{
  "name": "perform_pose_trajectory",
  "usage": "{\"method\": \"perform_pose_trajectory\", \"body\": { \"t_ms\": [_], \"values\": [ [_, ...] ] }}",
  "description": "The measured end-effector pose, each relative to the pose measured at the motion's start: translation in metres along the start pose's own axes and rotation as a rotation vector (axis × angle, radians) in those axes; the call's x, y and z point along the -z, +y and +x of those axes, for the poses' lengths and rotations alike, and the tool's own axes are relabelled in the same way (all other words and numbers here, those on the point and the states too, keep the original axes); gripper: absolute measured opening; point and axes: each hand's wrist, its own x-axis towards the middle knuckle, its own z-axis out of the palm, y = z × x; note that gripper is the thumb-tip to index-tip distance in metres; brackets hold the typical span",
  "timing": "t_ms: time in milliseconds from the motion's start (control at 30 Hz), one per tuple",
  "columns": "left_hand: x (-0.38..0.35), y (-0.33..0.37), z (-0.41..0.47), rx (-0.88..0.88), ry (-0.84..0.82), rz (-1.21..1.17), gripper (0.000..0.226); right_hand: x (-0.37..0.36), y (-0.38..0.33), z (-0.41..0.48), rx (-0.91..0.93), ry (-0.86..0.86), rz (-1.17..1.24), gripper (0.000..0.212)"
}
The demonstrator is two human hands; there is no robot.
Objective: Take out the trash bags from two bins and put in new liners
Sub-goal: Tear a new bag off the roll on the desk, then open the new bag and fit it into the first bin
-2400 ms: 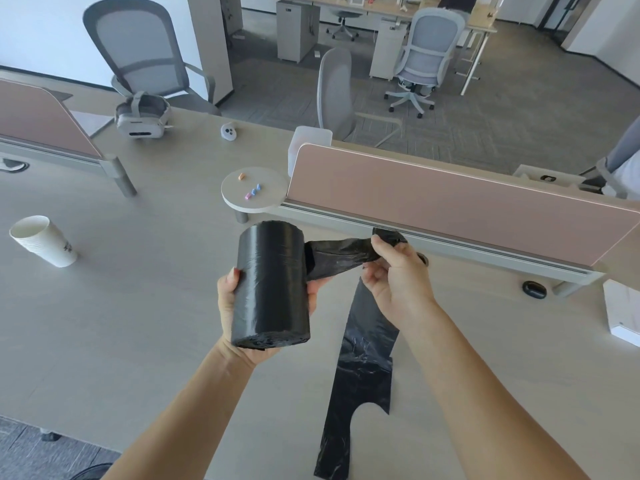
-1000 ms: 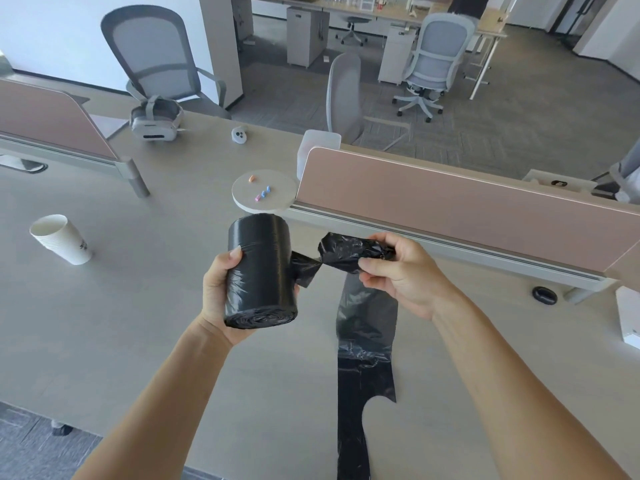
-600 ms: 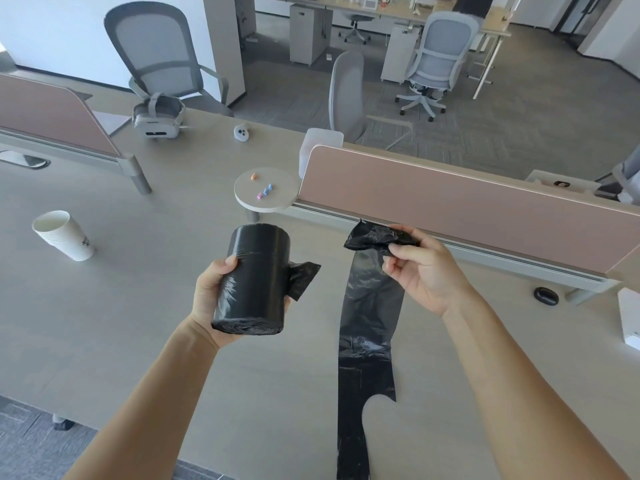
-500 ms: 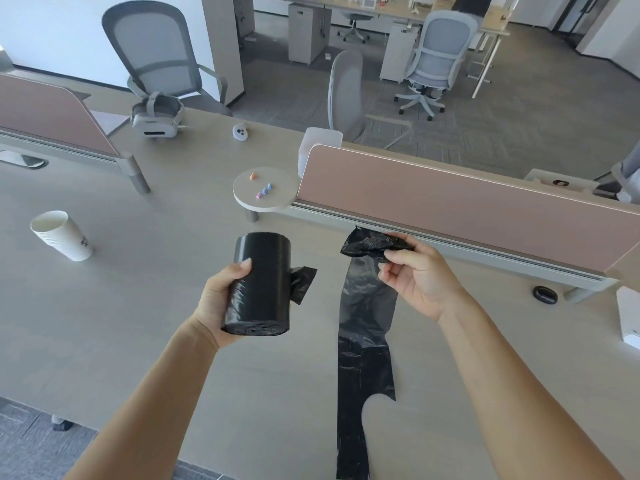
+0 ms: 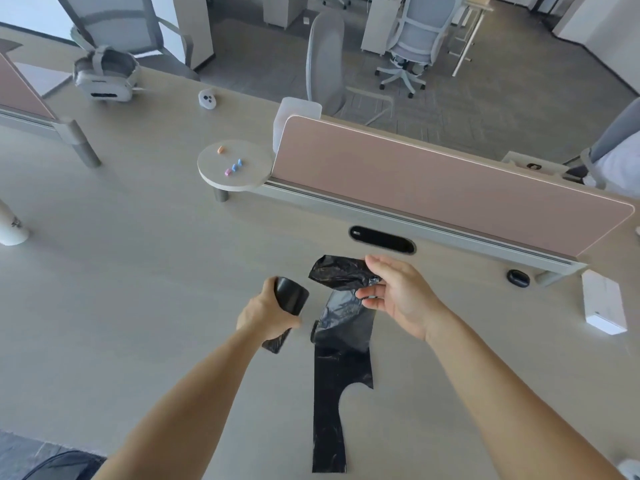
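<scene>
Roll (image 5: 292,294), one (left hand (image 5: 265,315)); liner (image 5: 341,375), one (right hand (image 5: 401,296)).

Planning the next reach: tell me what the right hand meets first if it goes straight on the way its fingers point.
The crumpled top of the flat black plastic liner, right at the right hand's fingertips. Past it, likely the black roll of liners in the left hand; depth unclear.

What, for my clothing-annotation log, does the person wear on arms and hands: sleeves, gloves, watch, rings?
Nothing shows. The left forearm and right forearm are bare to the frame's edge, no sleeve in view. Left hand and right hand have no glove; no watch, band or ring is visible.
</scene>
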Motion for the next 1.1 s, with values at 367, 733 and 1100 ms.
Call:
{"method": "perform_pose_trajectory", "body": {
  "t_ms": [367,733,1100],
  "values": [
    [-0.054,0.037,0.061,-0.041,0.044,0.451,0.122,0.031,0.004,0.019,-0.059,0.026,0.195,0.012],
    [-0.011,0.037,0.039,-0.179,0.067,0.457,0.082,0.005,-0.007,0.014,-0.07,-0.051,0.329,0.053],
    [0.047,0.051,-0.06,-0.474,-0.235,-0.21,0.045,-0.061,-0.06,-0.038,0.0,-0.284,0.586,0.022]
  ]
}}
